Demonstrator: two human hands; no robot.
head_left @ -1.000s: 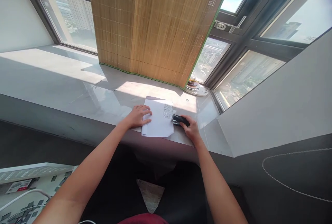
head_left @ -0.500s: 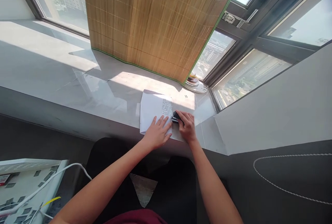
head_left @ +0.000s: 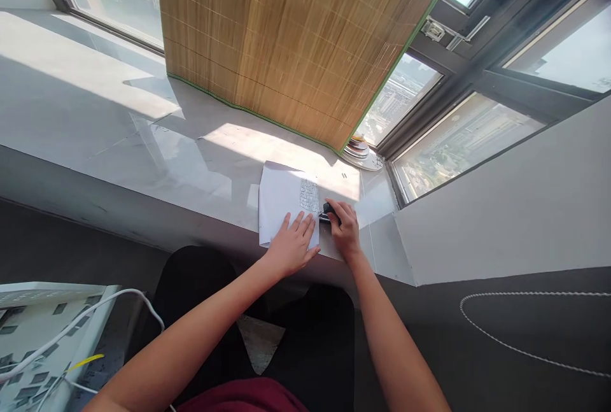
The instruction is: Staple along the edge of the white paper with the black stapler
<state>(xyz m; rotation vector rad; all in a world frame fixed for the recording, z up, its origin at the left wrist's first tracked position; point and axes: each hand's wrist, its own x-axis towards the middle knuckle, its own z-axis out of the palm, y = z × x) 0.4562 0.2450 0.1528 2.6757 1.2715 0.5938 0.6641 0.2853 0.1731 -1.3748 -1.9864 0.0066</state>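
A white sheet of paper (head_left: 281,198) with a small printed block near its right edge lies on the grey window ledge (head_left: 143,144). My left hand (head_left: 292,243) rests flat on the paper's near part, fingers stretched out. My right hand (head_left: 344,228) is closed over a small black stapler (head_left: 327,210) at the paper's right edge, and covers most of it.
A bamboo blind (head_left: 296,36) hangs down to the ledge behind the paper. A small stack of dishes (head_left: 360,154) sits at the blind's right corner by the window. A white box with a white cable (head_left: 52,335) is at the lower left. A grey wall slopes on the right.
My left hand moved from the paper's left edge to its near right part, beside my right hand. My right hand closed further over the stapler. The view shifted slightly.
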